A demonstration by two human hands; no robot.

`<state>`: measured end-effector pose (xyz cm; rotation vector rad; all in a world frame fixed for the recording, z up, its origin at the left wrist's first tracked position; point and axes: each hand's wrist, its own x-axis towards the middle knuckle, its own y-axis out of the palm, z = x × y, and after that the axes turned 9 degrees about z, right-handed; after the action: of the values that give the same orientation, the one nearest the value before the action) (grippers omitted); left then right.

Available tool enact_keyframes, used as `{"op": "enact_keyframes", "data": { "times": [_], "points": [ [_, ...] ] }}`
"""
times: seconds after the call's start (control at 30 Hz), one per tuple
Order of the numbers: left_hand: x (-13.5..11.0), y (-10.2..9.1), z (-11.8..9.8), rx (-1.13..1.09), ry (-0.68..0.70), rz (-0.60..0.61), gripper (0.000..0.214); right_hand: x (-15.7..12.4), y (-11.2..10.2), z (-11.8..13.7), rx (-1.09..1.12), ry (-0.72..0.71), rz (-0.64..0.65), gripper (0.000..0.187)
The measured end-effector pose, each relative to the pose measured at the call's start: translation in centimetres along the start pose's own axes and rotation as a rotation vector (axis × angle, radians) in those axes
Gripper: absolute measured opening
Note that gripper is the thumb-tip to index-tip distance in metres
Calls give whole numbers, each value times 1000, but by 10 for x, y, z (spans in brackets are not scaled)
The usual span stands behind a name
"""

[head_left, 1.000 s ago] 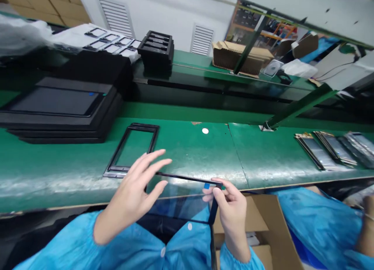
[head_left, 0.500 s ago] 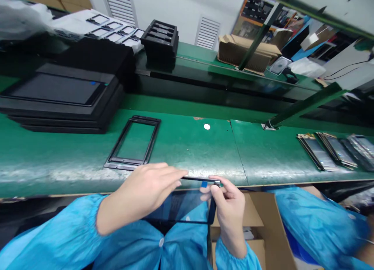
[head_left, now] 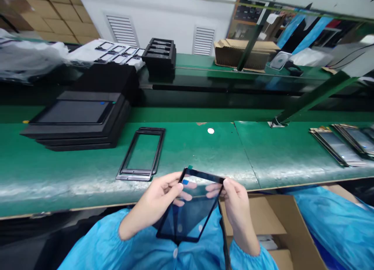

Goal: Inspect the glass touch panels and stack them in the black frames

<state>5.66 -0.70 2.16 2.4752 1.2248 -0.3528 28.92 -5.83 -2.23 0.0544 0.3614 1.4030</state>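
Observation:
Both my hands hold a thin glass touch panel with a black border, tilted over my lap in front of the green bench. My left hand grips its left edge, thumb beside a small blue tab near the top corner. On the right edge my right hand pinches it, with fingers showing through the glass. A small green tab sticks out at the panel's top. An empty black frame lies flat on the green bench just beyond my left hand.
A stack of black trays with a dark panel on top sits at the left. Several panels lie in a row at the right. An open cardboard box stands by my right knee. Black trays and cardboard occupy the back shelf.
The panel has turned from lying edge-on and level to tilted up with its face toward me. My left hand went from open above it to gripping its left edge.

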Motion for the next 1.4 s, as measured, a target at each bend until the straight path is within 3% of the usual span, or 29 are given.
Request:
{"op": "enact_keyframes", "data": {
  "times": [0.37,0.57,0.77,1.03,1.17,1.4],
  "points": [
    [-5,-7,7,-58,-16,8,59,-3,10,16,-148,-117,44,52],
    [-7,-11,8,-32,-17,11,51,-5,15,19,-136,-146,43,51],
    [-1,-13,-5,121,90,-68,35,-10,15,20,-200,-179,111,48],
    [-4,-16,-1,143,96,-126,27,-10,17,4,-165,-104,117,50],
    [-4,-21,8,172,113,-187,28,-9,21,5,-66,-131,124,27],
    [-6,-30,0,353,131,-132,34,-8,30,9,-110,-136,96,15]
  ]
}}
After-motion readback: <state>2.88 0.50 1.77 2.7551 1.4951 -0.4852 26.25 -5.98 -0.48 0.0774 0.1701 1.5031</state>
